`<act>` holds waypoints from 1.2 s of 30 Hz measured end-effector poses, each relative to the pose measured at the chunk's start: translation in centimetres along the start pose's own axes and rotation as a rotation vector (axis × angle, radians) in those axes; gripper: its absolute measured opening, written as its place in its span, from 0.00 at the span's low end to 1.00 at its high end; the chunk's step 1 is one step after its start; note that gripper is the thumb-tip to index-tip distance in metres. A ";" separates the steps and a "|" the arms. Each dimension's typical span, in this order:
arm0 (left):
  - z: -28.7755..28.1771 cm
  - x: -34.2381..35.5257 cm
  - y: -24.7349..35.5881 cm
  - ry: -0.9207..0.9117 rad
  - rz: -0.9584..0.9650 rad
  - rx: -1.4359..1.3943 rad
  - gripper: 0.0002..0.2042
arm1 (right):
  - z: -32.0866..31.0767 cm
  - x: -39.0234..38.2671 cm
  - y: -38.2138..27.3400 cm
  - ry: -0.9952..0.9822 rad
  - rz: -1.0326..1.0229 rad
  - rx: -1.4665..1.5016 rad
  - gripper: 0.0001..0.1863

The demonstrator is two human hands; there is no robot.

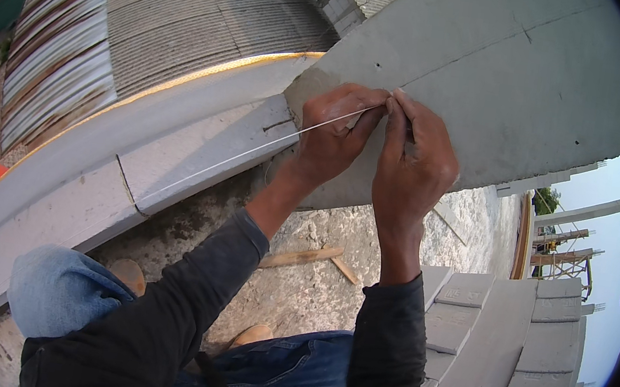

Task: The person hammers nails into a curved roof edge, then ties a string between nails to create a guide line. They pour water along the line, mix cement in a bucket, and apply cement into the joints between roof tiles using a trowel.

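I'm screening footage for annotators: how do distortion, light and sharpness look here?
Head view: fisheye bends the block wall, black fills the corners; daylight, floor brighter at right than beside the wall; left hand and right hand fairly sharp; string thin but traceable.

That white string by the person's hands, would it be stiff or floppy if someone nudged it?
The white string is probably floppy once slack, since it looks very thin. Running nearly straight from the pinched fingertips, it may spring back if nudged. It is likely very light, being far thinner than those fingertips.
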State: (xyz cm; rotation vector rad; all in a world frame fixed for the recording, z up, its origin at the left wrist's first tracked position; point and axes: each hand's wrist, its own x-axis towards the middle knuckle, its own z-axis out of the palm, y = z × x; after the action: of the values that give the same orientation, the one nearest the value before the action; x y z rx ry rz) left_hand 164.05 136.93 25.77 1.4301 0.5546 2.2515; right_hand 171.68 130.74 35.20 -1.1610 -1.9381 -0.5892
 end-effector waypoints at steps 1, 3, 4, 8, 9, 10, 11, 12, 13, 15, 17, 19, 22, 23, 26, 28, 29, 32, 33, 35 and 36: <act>0.1 0.0 0.0 0.013 0.006 -0.001 0.09 | 0.0 0.0 -0.2 0.001 -0.003 -0.006 0.12; 0.4 -0.1 -0.3 0.052 -0.053 -0.026 0.08 | -0.3 -0.1 -0.6 -0.015 0.136 0.103 0.13; 0.5 -0.1 -0.4 0.066 -0.069 -0.035 0.08 | -0.5 -0.2 -0.9 -0.025 0.202 0.156 0.14; 0.5 -0.2 -0.9 0.086 -0.174 -0.129 0.08 | -2.0 -1.1 -1.0 -0.076 0.198 0.090 0.15; 0.5 -0.2 -1.0 0.100 -0.208 -0.154 0.07 | -2.3 -1.5 -1.0 -0.101 0.216 0.093 0.14; 0.5 -0.2 -1.0 0.112 -0.243 -0.179 0.07 | -2.6 -1.8 -0.9 -0.127 0.236 0.096 0.14; 0.5 -0.3 -1.1 0.102 -0.241 -0.198 0.07 | -2.7 -2.1 -0.7 -0.135 0.253 0.106 0.14; 0.6 -0.3 -1.1 0.092 -0.240 -0.218 0.06 | -2.8 -2.3 -0.5 -0.142 0.271 0.117 0.14; 0.6 -0.3 -1.2 0.081 -0.238 -0.236 0.06 | -2.9 -2.5 -0.3 -0.153 0.287 0.130 0.14; 0.6 -0.4 -1.3 0.088 -0.289 -0.254 0.06 | -3.1 -3.0 0.0 -0.167 0.282 0.129 0.14; 0.6 -0.4 -1.5 0.083 -0.324 -0.280 0.06 | -3.3 -3.4 0.2 -0.176 0.266 0.132 0.14; 0.8 -0.4 -1.7 0.069 -0.351 -0.313 0.06 | -3.4 -3.7 0.2 -0.187 0.235 0.137 0.14; 0.8 -0.3 -1.8 0.055 -0.209 -0.219 0.06 | -3.5 -4.0 0.3 -0.199 0.237 0.155 0.15; 0.8 -0.2 -1.9 0.062 -0.205 -0.203 0.06 | -3.5 -3.9 0.2 -0.194 0.264 0.178 0.14; 0.6 0.2 -1.6 0.044 -0.195 -0.193 0.06 | -3.5 -3.6 0.2 -0.163 0.312 0.223 0.14; 0.5 0.2 -1.2 0.011 -0.241 -0.215 0.06 | -3.4 -3.3 0.1 -0.115 0.304 0.220 0.14; 0.4 0.1 -1.0 -0.021 -0.217 -0.175 0.07 | -3.3 -3.0 0.1 -0.103 0.319 0.229 0.14; 0.4 0.0 -0.6 -0.091 -0.128 -0.075 0.07 | -2.8 -2.4 0.0 -0.070 0.346 0.223 0.14; 0.4 0.1 -0.5 -0.100 -0.093 -0.054 0.07 | -2.6 -2.2 0.1 -0.061 0.335 0.204 0.15; 0.5 0.2 -0.5 -0.102 -0.049 -0.041 0.08 | -2.1 -1.8 0.2 -0.050 0.330 0.181 0.15; 0.5 0.4 -0.6 -0.094 -0.038 -0.048 0.08 | -1.8 -1.7 0.2 -0.046 0.337 0.178 0.14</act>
State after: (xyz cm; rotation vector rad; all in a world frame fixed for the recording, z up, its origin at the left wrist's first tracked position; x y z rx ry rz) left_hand 164.39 137.68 25.91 1.4805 0.4908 2.1413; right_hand 173.05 128.66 34.90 -1.3554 -1.7390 -0.2082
